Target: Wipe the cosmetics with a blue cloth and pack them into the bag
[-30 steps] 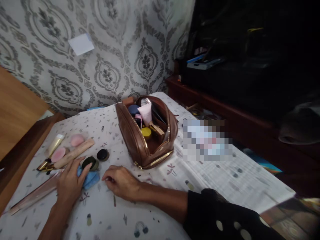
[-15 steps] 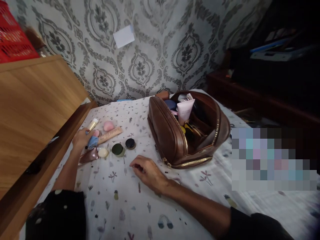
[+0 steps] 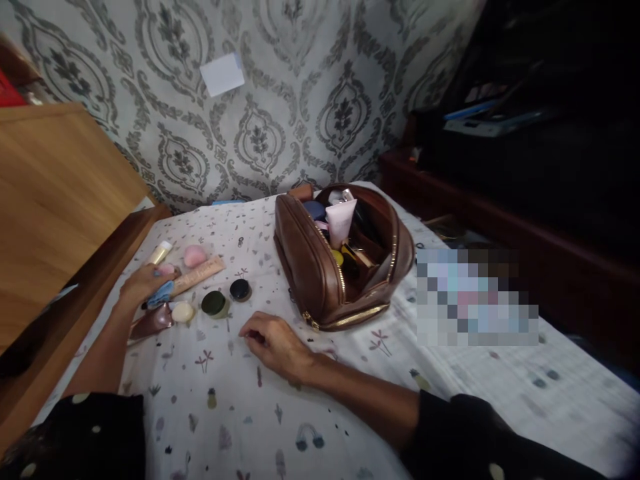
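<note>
"Bag (image 3: 310,267), brown and wide open! What's in it?"

"A pink tube (image 3: 341,223), with its wide end up and a little tilted. A yellow lid (image 3: 338,259) and a round blue thing (image 3: 314,211) are in the bag too."

"Where is the right hand (image 3: 275,347)?"

"On the white cloth (image 3: 235,413), nearer to us than the bag and a bit to its left. Its fingers curl in. I see nothing in it, but I can't tell if it is closed all the way."

"And the left hand (image 3: 140,283)?"

"Far to the left of the bag, right by a blue rag (image 3: 161,292). Its back hides the grip, so I can't tell if the fingers are clamped on the rag."

"What else lies left of the bag?"

"Closest to it is a black pot (image 3: 240,289). Just beside that is a green pot (image 3: 215,304). Next, farther from the bag, come a cream round thing (image 3: 183,312) and a shiny brown tube (image 3: 156,319)."

"Any more?"

"Yes! A pink sponge (image 3: 195,256) and a long peach tube (image 3: 203,273), left of the bag too. A gold tube (image 3: 161,252) is farther out."

"And right of the bag?"

"Something too blurry to name (image 3: 475,297). Up on the wall, behind the bag and to its left, is a white card (image 3: 223,75)."
</note>
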